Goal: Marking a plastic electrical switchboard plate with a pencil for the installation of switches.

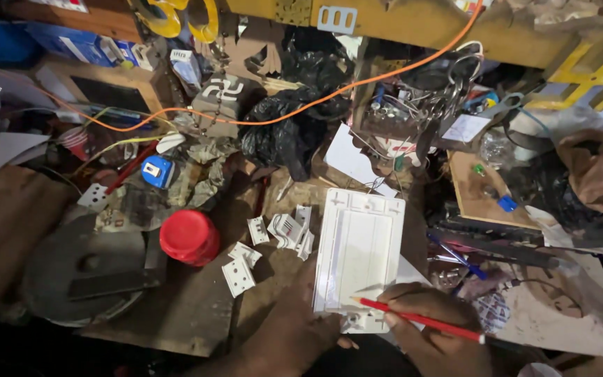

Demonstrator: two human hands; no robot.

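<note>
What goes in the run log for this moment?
right hand: red pencil, tip at white plate | left hand: beside plate | red lid left

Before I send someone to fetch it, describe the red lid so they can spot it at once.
Start at the big white plastic plate in the middle of the cluttered workbench. Look left past the small white pieces: the red lid sits there, the only round, bright red thing, unlike the thin red pencil.

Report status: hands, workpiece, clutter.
Right hand grips red pencil, tip on white plastic plate. Left hand steadies plate's lower edge. Small white parts lie alongside, left.
</note>
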